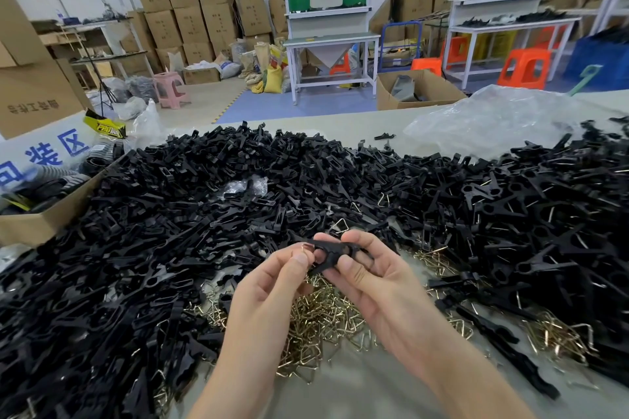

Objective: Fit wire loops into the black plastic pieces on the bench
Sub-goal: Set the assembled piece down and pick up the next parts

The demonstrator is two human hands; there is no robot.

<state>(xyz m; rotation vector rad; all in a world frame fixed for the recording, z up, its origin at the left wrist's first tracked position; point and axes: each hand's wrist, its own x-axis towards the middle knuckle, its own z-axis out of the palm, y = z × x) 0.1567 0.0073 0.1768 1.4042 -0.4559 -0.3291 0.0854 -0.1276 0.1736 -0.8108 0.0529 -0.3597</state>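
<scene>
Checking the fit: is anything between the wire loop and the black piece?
Nothing visible: the left hand pinches the wire loop right at the end of the black plastic piece held by the right hand.

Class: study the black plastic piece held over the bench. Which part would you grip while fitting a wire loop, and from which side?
Grip the black plastic piece by its right end, coming from the right, as the right hand does. It lies roughly level, so this likely leaves its left end free, where the left hand pinches the wire loop.
</scene>
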